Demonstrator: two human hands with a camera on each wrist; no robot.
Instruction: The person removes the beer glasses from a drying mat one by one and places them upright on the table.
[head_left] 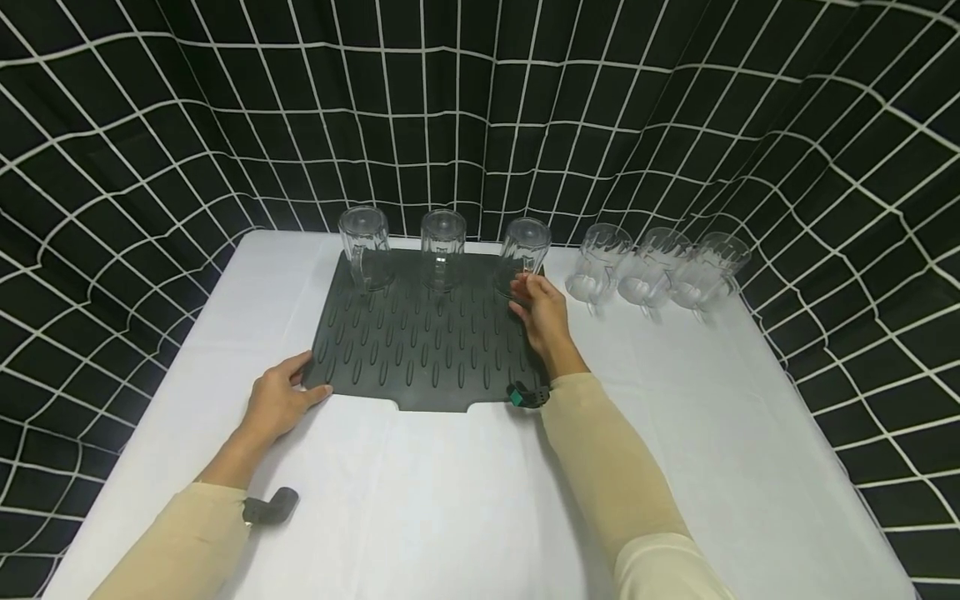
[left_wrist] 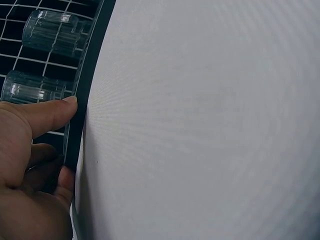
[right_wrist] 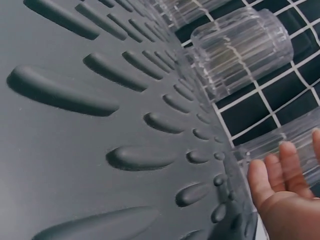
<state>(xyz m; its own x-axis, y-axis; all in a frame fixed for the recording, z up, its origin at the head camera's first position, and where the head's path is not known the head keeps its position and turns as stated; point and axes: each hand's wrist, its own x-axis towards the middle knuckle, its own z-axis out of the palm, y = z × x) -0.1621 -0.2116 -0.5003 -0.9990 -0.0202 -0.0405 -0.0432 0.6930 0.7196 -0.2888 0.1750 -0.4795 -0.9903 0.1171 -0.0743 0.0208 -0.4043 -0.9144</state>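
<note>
Left hand [head_left: 276, 404] held the near left corner of the dark mat [head_left: 420, 350] between thumb and fingers; right hand [head_left: 547, 317] was well apart from it, fingers at the third mug [head_left: 527, 240]. Couldn't tell if they gripped it or just touched, clear glass read poorly. That mug stood upside down at the mat's far right, in a row with the left mug [head_left: 365, 250] and middle mug [head_left: 443, 250], also upside down. Three upright mugs [head_left: 651, 271] stood farther right on the white table [head_left: 712, 433]. Step looked like placing the third mug; next move probably called for clearing the right fingers without tipping it.
</note>
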